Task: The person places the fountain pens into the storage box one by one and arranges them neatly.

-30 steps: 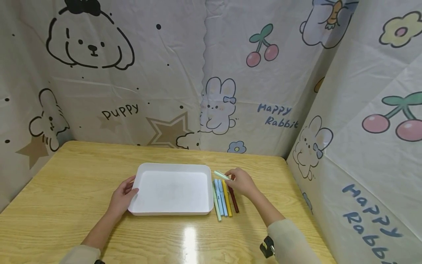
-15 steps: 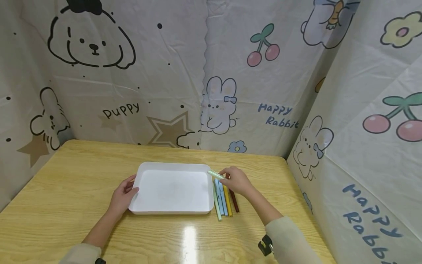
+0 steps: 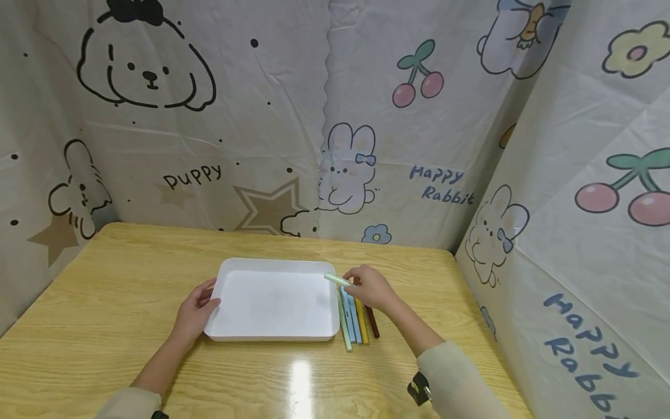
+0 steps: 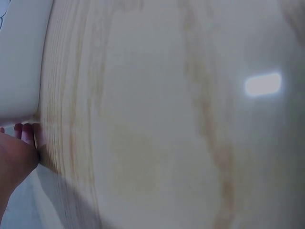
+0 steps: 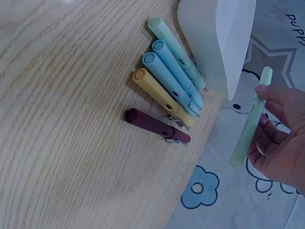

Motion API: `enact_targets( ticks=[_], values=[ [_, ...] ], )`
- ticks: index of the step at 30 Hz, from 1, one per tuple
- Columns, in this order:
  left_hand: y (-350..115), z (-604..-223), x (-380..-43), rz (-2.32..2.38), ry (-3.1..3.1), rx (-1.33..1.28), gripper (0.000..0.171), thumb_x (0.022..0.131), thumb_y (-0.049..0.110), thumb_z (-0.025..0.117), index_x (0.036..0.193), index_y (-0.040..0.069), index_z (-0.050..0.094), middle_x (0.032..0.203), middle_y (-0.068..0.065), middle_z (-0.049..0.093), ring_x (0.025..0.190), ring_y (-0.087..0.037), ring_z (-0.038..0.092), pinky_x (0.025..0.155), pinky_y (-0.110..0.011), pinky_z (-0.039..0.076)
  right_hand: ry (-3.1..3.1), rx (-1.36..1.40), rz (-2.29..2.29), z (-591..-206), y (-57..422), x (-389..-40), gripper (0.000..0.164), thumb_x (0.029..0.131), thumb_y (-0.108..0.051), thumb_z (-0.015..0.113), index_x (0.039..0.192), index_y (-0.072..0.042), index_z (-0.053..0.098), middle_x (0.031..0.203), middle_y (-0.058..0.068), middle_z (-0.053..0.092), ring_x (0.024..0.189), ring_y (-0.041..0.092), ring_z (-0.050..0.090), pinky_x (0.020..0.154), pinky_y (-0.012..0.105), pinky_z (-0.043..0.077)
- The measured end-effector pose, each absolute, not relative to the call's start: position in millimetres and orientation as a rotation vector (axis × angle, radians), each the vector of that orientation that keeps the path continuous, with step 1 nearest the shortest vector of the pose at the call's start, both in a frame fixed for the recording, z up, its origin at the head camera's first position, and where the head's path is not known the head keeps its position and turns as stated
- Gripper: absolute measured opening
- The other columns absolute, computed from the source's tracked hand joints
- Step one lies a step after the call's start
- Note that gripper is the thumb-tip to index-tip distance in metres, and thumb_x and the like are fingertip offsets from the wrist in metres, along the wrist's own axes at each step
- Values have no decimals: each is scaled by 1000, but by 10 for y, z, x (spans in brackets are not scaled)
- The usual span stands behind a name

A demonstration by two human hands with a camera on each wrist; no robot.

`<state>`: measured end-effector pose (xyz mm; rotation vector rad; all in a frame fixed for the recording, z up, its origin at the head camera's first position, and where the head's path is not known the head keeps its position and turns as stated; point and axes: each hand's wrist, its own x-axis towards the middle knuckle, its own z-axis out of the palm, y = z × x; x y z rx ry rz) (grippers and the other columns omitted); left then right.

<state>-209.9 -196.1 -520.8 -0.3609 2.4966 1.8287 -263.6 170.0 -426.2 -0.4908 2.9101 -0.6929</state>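
My left hand (image 3: 192,314) grips the left side of a white rectangular tray (image 3: 272,305), thumb at the rim and fingers along the outside. Between thumb and fingers, my right hand (image 3: 374,288) pinches a pale green pen (image 5: 249,129) with a clip; in the head view its tip overlaps the tray's right rim. Below that hand, capped pens lie side by side against the tray's right side: a light green pen (image 5: 177,52), two blue pens (image 5: 164,78) and a yellow pen (image 5: 162,98). A dark red pen (image 5: 155,126) lies slightly apart from them.
The wooden table (image 3: 125,279) carries the tray and pens. A cartoon-printed cloth (image 3: 251,134) hangs behind it, and another patterned cloth (image 3: 591,262) stands close along the right edge. A bright reflection shows on the tabletop in front of the tray.
My right hand has moved left with the pale green pen, from beside the tray to over its right rim. The left hand stays on the tray.
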Motion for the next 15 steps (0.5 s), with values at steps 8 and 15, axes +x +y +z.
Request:
enact_targets(
  ticks=[8,15],
  values=[
    [-1958,-5211,-2099,1841,2482,-369,53,97,15,47,147,13,30,141,-21,40,126,-29,41,74,-5,35,2898,-538,-659,-4249,1629,-2638,20,84,-19,68,102,-10,70,78,3,54,66,15,46,54,26,39],
    [-1958,-5211,-2097,1833,2479,-367,54,97,16,47,147,13,29,142,-21,40,126,-29,40,74,-6,36,2889,-560,-619,-4243,1538,-2642,19,85,-18,67,102,-11,70,79,3,54,66,15,46,55,25,38]
  ],
)
